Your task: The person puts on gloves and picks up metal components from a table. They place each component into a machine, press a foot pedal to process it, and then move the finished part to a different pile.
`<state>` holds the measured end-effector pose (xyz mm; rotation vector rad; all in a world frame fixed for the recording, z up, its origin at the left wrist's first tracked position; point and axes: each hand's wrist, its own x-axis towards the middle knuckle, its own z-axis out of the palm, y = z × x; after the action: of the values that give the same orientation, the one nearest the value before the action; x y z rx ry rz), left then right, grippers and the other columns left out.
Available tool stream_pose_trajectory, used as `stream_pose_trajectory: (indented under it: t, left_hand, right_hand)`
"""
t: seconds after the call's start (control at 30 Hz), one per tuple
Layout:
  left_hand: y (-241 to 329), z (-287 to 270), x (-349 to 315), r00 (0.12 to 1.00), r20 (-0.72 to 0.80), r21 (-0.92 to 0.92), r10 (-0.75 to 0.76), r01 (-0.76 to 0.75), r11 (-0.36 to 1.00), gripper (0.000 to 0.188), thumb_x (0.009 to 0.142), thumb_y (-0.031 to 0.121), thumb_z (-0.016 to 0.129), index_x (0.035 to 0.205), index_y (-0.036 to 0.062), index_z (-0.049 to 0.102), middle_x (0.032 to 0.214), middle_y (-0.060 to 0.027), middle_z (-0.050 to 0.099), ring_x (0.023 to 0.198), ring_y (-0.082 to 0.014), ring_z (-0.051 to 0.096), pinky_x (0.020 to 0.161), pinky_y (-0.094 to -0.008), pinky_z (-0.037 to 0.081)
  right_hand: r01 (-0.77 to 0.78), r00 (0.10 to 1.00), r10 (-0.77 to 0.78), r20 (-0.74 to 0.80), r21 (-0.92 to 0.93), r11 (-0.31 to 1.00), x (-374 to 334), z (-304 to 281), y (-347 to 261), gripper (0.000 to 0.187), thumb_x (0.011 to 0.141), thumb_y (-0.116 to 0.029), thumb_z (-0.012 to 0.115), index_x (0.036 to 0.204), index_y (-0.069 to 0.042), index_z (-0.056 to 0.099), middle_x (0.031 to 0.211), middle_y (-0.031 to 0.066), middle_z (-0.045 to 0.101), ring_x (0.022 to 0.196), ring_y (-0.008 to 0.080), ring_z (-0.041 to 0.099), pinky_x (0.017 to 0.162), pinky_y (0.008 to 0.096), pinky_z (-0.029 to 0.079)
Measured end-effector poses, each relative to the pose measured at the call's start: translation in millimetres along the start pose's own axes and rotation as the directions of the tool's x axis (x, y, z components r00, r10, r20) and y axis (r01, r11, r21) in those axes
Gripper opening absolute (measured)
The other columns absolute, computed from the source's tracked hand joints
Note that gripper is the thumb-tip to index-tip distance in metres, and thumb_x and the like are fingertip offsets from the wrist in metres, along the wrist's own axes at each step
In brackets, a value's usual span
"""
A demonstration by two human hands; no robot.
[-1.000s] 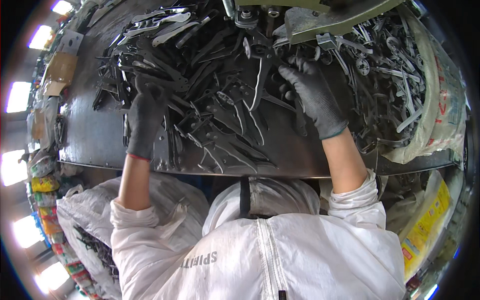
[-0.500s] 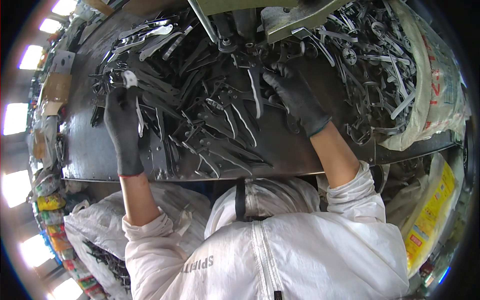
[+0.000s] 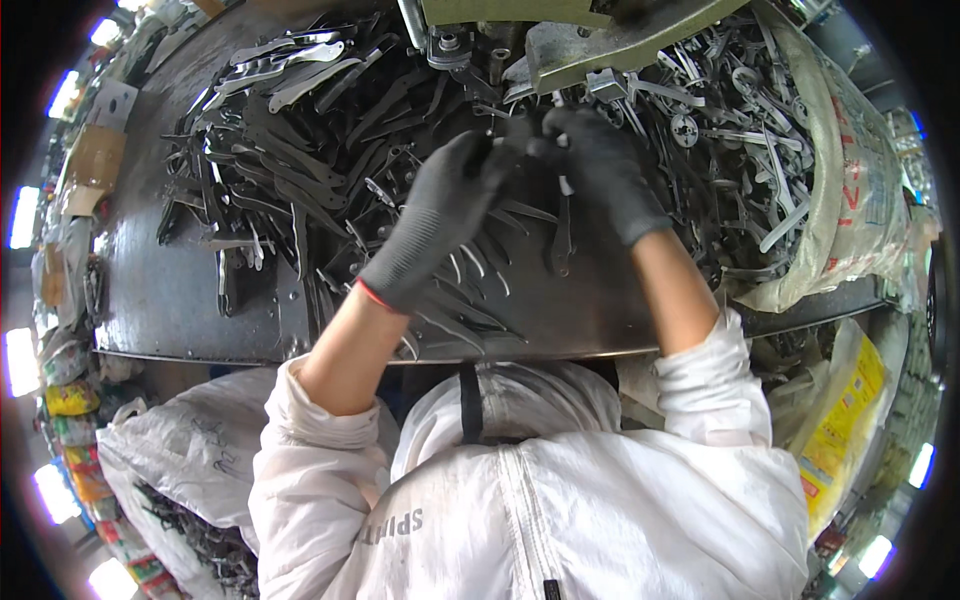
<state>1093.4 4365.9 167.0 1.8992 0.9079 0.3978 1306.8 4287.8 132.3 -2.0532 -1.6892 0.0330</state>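
The dark-grey-gloved left hand [image 3: 440, 200] has swung rightward, beside the similarly gloved right hand [image 3: 607, 170], near the green metal machine [image 3: 515, 11] — likely a positioning step, needing steady alignment. Fingers curled, contents unclear — dark, flat metal handles [image 3: 285, 155] lie leftward.

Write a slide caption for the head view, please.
Gloved left hand and right hand close together near green machine, among metal parts.

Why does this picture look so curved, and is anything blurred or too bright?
Head view: the front edge of the metal table bows and corners go black, as with a fisheye lens; bright patches at far left are washed out; left grip and right grip look soft, perhaps from motion, leaving what lies between them unclear.
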Motion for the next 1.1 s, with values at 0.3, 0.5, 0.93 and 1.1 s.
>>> stream_pose_trajectory:
  t: [0.3,0.5,0.93,1.1]
  left_hand:
    - [3,-11,8,0.977,0.035,-0.462,-0.210,0.203,0.864,0.044,0.107,0.034,0.059,0.124,-0.0060,0.066,0.099,-0.0071,0.072,0.083,-0.0141,0.066,0.075,-0.0301,0.054]
    - [-12,-12,33,0.991,0.078,-0.400,-0.105,0.127,0.908,0.040,0.108,0.027,0.059,0.129,-0.0066,0.064,0.107,-0.0092,0.073,0.085,-0.0164,0.070,0.078,-0.0290,0.056]
    - [-19,-27,23,0.994,-0.049,0.311,-0.100,0.111,0.944,0.028,0.102,0.020,0.059,0.117,-0.0009,0.072,0.092,-0.0155,0.074,0.080,-0.0283,0.070,0.074,-0.0413,0.055]
    - [-3,-111,-36,0.938,-0.265,0.607,0.226,-0.020,0.794,0.026,0.099,0.028,0.065,0.111,0.0071,0.074,0.095,-0.0169,0.075,0.087,-0.0365,0.074,0.074,-0.0427,0.056]
  right_hand:
    - [-0.341,0.904,0.339,0.261,0.918,0.203,-10,-38,-20,0.030,0.103,-0.019,0.062,0.130,-0.007,0.064,0.108,0.0056,0.073,0.074,0.0098,0.066,0.060,0.0229,0.053]
    - [-0.507,0.842,0.333,0.425,0.834,0.218,-9,-33,-48,0.030,0.100,-0.013,0.064,0.129,-0.003,0.065,0.107,0.0049,0.071,0.082,0.0115,0.068,0.070,0.0264,0.057]
    - [-0.366,0.919,0.265,0.291,0.880,0.303,-25,10,-58,0.035,0.100,-0.010,0.066,0.132,0.002,0.061,0.104,0.0059,0.071,0.080,0.0091,0.065,0.070,0.0257,0.055]
    - [-0.455,0.875,0.291,0.387,0.863,0.219,-23,19,-46,0.039,0.100,-0.012,0.067,0.135,0.001,0.055,0.100,0.0063,0.068,0.067,0.0094,0.064,0.056,0.0231,0.055]
